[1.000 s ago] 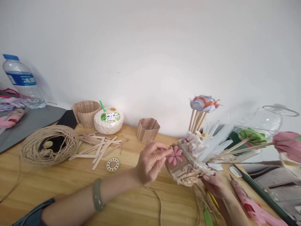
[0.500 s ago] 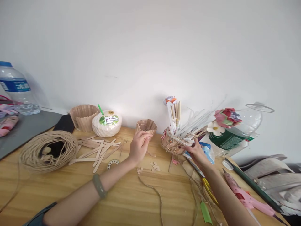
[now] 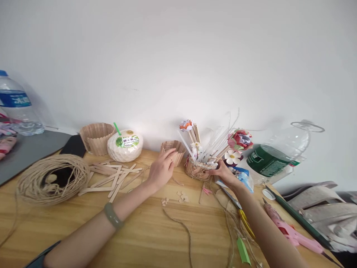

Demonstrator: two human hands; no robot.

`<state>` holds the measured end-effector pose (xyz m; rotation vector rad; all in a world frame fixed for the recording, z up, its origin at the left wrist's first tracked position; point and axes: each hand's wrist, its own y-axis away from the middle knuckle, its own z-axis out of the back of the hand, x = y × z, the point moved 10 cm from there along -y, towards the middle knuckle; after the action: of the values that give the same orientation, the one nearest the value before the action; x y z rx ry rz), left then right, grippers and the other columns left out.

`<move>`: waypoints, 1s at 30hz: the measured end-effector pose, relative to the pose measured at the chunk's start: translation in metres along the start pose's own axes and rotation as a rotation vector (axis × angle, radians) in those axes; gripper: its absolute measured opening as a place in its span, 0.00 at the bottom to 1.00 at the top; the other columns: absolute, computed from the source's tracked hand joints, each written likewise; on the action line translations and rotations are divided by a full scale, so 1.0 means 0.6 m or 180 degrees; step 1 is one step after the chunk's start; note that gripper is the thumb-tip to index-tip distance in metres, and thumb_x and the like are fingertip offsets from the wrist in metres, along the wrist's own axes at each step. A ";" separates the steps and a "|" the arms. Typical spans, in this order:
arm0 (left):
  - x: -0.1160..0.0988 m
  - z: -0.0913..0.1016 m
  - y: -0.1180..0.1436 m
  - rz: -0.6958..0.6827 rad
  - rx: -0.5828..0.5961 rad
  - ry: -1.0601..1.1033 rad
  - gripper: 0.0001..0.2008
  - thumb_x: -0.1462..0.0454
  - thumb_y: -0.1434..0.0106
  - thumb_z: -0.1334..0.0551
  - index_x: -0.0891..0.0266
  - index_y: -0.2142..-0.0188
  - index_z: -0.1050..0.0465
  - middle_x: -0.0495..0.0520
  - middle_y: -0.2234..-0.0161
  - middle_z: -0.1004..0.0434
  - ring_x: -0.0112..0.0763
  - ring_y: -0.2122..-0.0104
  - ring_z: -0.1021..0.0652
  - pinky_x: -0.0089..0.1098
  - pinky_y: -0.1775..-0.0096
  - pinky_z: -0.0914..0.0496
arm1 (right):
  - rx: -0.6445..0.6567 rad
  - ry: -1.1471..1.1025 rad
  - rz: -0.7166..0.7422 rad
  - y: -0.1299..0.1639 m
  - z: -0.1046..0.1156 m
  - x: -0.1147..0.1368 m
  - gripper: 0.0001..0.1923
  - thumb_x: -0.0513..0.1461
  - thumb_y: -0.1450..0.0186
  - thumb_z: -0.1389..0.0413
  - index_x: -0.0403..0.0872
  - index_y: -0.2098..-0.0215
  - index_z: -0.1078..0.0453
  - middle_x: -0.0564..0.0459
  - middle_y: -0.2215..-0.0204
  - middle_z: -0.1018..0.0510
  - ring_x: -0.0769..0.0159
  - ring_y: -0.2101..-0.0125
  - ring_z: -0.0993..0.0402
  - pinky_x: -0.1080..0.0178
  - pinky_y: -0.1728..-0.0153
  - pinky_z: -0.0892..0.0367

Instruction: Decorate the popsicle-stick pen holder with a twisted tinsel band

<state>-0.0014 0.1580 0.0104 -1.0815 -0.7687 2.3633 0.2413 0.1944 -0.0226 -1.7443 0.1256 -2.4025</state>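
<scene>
The flower basket (image 3: 196,171) has come down onto the tabletop (image 3: 139,234), right hand (image 3: 225,174) pinching its end, freeing the left hand (image 3: 161,169), at the wooden cup (image 3: 179,158), grip unclear.

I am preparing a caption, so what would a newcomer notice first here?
Probably the decorated basket, right of centre, with colourful flowers rising above it and the right hand holding its right side. Next might come the big coil of twine at left, then the white coconut with a green straw, farther back.
</scene>
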 end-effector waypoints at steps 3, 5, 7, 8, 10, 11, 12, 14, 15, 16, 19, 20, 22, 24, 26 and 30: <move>0.015 -0.009 -0.004 0.0026 0.0141 -0.0167 0.21 0.72 0.43 0.46 0.58 0.50 0.33 0.53 0.49 0.31 0.37 0.53 0.28 0.36 0.54 0.31 | 0.0117 0.0222 -0.0044 -0.006 0.000 0.005 0.28 0.36 0.58 0.34 0.47 0.58 0.33 0.52 0.62 0.23 0.54 0.58 0.28 0.54 0.55 0.34; 0.027 -0.013 -0.006 0.0050 0.0175 -0.0247 0.20 0.72 0.43 0.46 0.58 0.51 0.32 0.54 0.53 0.29 0.38 0.55 0.28 0.35 0.55 0.31 | 0.0121 0.0315 -0.0028 -0.010 0.002 0.012 0.24 0.37 0.56 0.34 0.45 0.61 0.31 0.51 0.62 0.23 0.54 0.57 0.29 0.51 0.53 0.36; 0.039 -0.011 -0.007 0.0098 0.0146 -0.0306 0.19 0.72 0.41 0.48 0.59 0.52 0.31 0.55 0.57 0.28 0.38 0.56 0.28 0.35 0.55 0.32 | 0.0067 0.0354 -0.0011 -0.012 0.010 0.019 0.20 0.37 0.54 0.35 0.44 0.63 0.30 0.49 0.61 0.23 0.55 0.55 0.31 0.49 0.51 0.39; 0.046 -0.008 -0.008 0.0130 0.0118 -0.0323 0.18 0.72 0.41 0.49 0.60 0.53 0.31 0.55 0.58 0.28 0.39 0.57 0.28 0.36 0.55 0.32 | 0.0027 0.0351 -0.0016 -0.011 0.017 0.023 0.19 0.38 0.53 0.35 0.44 0.64 0.30 0.49 0.60 0.23 0.55 0.54 0.31 0.49 0.50 0.40; 0.057 -0.001 -0.008 0.0203 0.0055 -0.0327 0.17 0.72 0.40 0.49 0.62 0.54 0.30 0.57 0.60 0.28 0.40 0.58 0.27 0.37 0.56 0.33 | -0.0073 0.0296 -0.0049 -0.004 0.037 0.029 0.20 0.38 0.55 0.34 0.46 0.63 0.29 0.50 0.60 0.23 0.53 0.52 0.33 0.49 0.49 0.41; 0.062 0.004 -0.008 0.0245 0.0017 -0.0312 0.17 0.71 0.40 0.49 0.62 0.54 0.29 0.57 0.60 0.28 0.40 0.59 0.27 0.38 0.56 0.33 | -0.0135 0.0245 -0.0070 0.003 0.049 0.031 0.21 0.39 0.55 0.34 0.47 0.62 0.30 0.51 0.59 0.23 0.52 0.51 0.34 0.50 0.48 0.41; 0.065 0.009 -0.008 0.0292 -0.0031 -0.0286 0.17 0.71 0.40 0.49 0.63 0.54 0.29 0.57 0.59 0.28 0.41 0.59 0.27 0.39 0.55 0.33 | -0.0203 0.0180 -0.0092 0.011 0.062 0.032 0.22 0.39 0.54 0.35 0.48 0.60 0.30 0.51 0.58 0.24 0.53 0.50 0.34 0.51 0.48 0.41; 0.067 0.019 -0.006 0.0387 -0.0145 -0.0192 0.17 0.70 0.40 0.48 0.62 0.53 0.30 0.59 0.56 0.30 0.42 0.57 0.28 0.41 0.54 0.35 | -0.0348 0.0014 -0.0148 0.032 0.084 0.029 0.22 0.40 0.48 0.39 0.49 0.55 0.32 0.50 0.55 0.25 0.55 0.50 0.34 0.52 0.49 0.40; 0.065 0.023 -0.004 0.0420 -0.0192 -0.0116 0.17 0.69 0.41 0.48 0.62 0.52 0.30 0.59 0.53 0.32 0.43 0.55 0.29 0.42 0.53 0.36 | -0.0409 -0.0079 -0.0191 0.042 0.092 0.024 0.21 0.40 0.45 0.41 0.49 0.54 0.33 0.49 0.54 0.26 0.56 0.51 0.33 0.53 0.49 0.39; 0.061 0.024 -0.003 0.0436 -0.0214 -0.0017 0.17 0.69 0.41 0.47 0.61 0.52 0.31 0.59 0.52 0.33 0.43 0.53 0.30 0.42 0.51 0.37 | -0.0451 -0.0173 -0.0243 0.053 0.095 0.016 0.19 0.40 0.43 0.43 0.49 0.53 0.34 0.48 0.54 0.26 0.57 0.51 0.32 0.54 0.50 0.38; 0.040 0.005 0.001 0.0433 -0.0038 0.0405 0.15 0.67 0.41 0.46 0.60 0.56 0.28 0.56 0.53 0.30 0.40 0.50 0.31 0.39 0.47 0.40 | -0.0462 -0.0406 -0.0417 0.075 0.079 -0.017 0.15 0.39 0.38 0.46 0.46 0.53 0.34 0.46 0.54 0.27 0.59 0.55 0.29 0.54 0.54 0.35; 0.034 -0.009 0.003 0.0457 0.0085 0.0566 0.15 0.67 0.42 0.46 0.60 0.57 0.27 0.56 0.54 0.28 0.39 0.51 0.30 0.38 0.47 0.40 | -0.0455 -0.0461 -0.0456 0.079 0.070 -0.028 0.15 0.39 0.37 0.47 0.45 0.52 0.35 0.46 0.54 0.28 0.60 0.56 0.29 0.53 0.55 0.34; 0.029 -0.045 0.008 0.0600 0.0348 0.0880 0.16 0.65 0.42 0.45 0.61 0.55 0.28 0.57 0.54 0.27 0.39 0.52 0.28 0.40 0.48 0.37 | -0.0482 -0.0553 -0.0469 0.079 0.051 -0.044 0.15 0.40 0.35 0.48 0.44 0.51 0.36 0.47 0.53 0.30 0.61 0.57 0.30 0.53 0.58 0.33; 0.033 -0.086 0.011 0.0825 0.0572 0.1176 0.19 0.64 0.44 0.44 0.64 0.52 0.31 0.61 0.51 0.28 0.42 0.52 0.28 0.42 0.49 0.36 | -0.0543 -0.0633 -0.0417 0.075 0.038 -0.053 0.15 0.41 0.35 0.48 0.45 0.51 0.36 0.48 0.53 0.31 0.61 0.57 0.30 0.53 0.59 0.33; 0.040 -0.121 0.009 0.1053 0.0716 0.1457 0.22 0.65 0.46 0.43 0.66 0.50 0.33 0.63 0.49 0.30 0.43 0.49 0.30 0.43 0.48 0.38 | -0.0596 -0.0695 -0.0347 0.068 0.029 -0.056 0.15 0.40 0.35 0.48 0.45 0.51 0.37 0.48 0.52 0.31 0.61 0.57 0.30 0.53 0.59 0.32; 0.049 -0.162 -0.003 0.1419 0.0829 0.1961 0.24 0.68 0.51 0.43 0.66 0.52 0.31 0.62 0.49 0.30 0.44 0.48 0.31 0.43 0.46 0.40 | -0.0618 -0.0761 -0.0213 0.061 0.016 -0.059 0.15 0.40 0.35 0.48 0.45 0.51 0.37 0.48 0.53 0.31 0.61 0.58 0.30 0.54 0.59 0.32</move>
<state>0.0572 0.2060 -0.0568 -1.8646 0.0049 2.1573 0.2642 0.1656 -0.0590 -2.1387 0.2812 -2.2690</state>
